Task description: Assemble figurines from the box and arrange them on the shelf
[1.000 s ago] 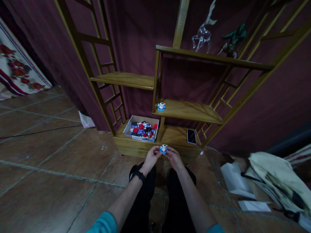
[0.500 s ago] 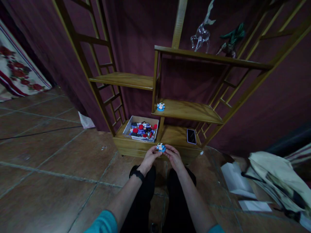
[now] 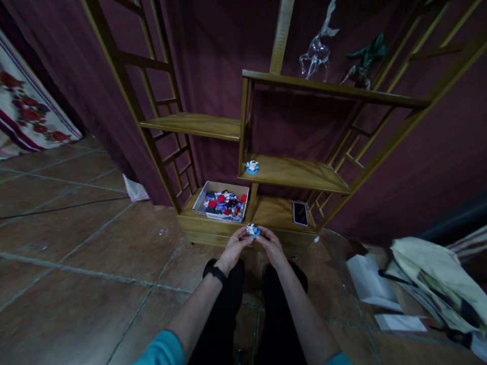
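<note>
Between my two hands I hold a small blue-and-white figurine (image 3: 252,230) on a round blue base, in front of the low shelf. The fingers of my left hand (image 3: 234,248) are closed on its left side. My right hand (image 3: 273,246) grips it from the right, near the base. A similar blue-and-white figurine on a shelf (image 3: 252,167) stands upright just beyond, at the left end of the middle board. Left of my hands, an open cardboard box (image 3: 198,204) holds several small figures with red, black and purple parts.
A wooden display rack (image 3: 205,125) spans the view. A phone (image 3: 300,213) lies on its low board. Higher up stand a clear glass deer (image 3: 316,53) and a dark green figure (image 3: 365,60). White boxes (image 3: 371,281) and a pale bag (image 3: 429,268) lie on the floor at right.
The figurine in my hands has turned slightly. Both hands stay in nearly the same place, still closed on it. Nothing else has visibly moved.
</note>
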The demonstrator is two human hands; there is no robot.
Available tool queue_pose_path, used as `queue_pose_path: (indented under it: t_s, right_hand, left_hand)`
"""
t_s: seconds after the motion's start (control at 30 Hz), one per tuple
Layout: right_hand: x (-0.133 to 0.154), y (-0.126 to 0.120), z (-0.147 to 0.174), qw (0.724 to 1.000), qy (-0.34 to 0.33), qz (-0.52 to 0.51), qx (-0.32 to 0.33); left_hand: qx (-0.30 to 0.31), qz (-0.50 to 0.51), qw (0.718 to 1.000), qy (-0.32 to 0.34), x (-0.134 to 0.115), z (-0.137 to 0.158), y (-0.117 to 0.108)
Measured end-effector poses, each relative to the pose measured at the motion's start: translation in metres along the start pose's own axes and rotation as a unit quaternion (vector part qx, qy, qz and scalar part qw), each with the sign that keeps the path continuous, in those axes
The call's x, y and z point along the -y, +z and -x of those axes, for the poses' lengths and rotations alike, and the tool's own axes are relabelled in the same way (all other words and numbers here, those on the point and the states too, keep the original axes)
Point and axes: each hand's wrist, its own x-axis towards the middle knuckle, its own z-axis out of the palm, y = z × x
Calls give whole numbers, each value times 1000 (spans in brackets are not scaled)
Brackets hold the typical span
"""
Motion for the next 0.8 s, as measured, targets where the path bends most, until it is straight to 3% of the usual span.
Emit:
queue_pose_path:
  t_s: [0.17, 0.53, 0.8]
  right_hand:
    - [0, 0, -1, 998, -38, 34, -23]
    - [-7, 0, -2, 990, -68, 120, 24]
    - [0, 0, 2, 998, -34, 48, -18]
  left_hand:
    - [3, 18, 1000, 0, -2, 2, 3]
    - [-10, 66, 998, -15, -1, 0, 3]
    - [9, 63, 997, -39, -3, 1, 2]
